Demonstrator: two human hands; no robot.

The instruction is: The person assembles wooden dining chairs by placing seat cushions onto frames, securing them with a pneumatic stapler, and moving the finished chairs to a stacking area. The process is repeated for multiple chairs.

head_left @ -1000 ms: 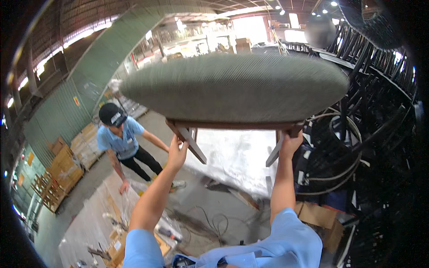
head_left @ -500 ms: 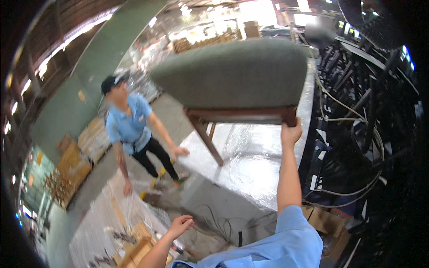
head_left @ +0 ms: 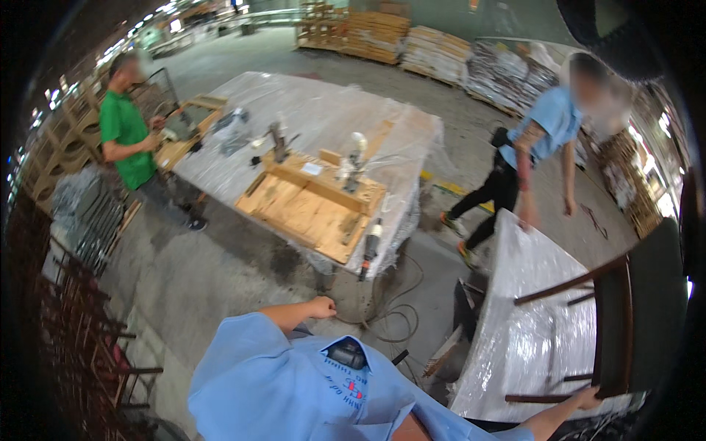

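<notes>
At the right edge stands a chair (head_left: 616,323) with a dark padded seat and back and brown wooden legs, its legs pointing left in the tilted view. My right hand (head_left: 587,398) grips its wooden frame at the lower corner. Beneath the chair is a surface wrapped in shiny clear film (head_left: 540,323); whether the legs touch it I cannot tell. My left hand (head_left: 321,307) is held in front of my body with curled fingers and nothing visible in it, just short of the plastic-covered worktable (head_left: 301,99).
A wooden jig (head_left: 312,209) and a power tool (head_left: 373,242) lie on the worktable. A hose (head_left: 401,334) loops over the floor. One person in green (head_left: 129,140) works at the far left; another in blue (head_left: 540,132) stands beside the wrapped surface. Chair frames (head_left: 88,338) crowd the left.
My view has swung left, bringing the worktable and the person in green into sight. The chair now appears farther right, still in my right hand. My left hand's fingers have curled in.
</notes>
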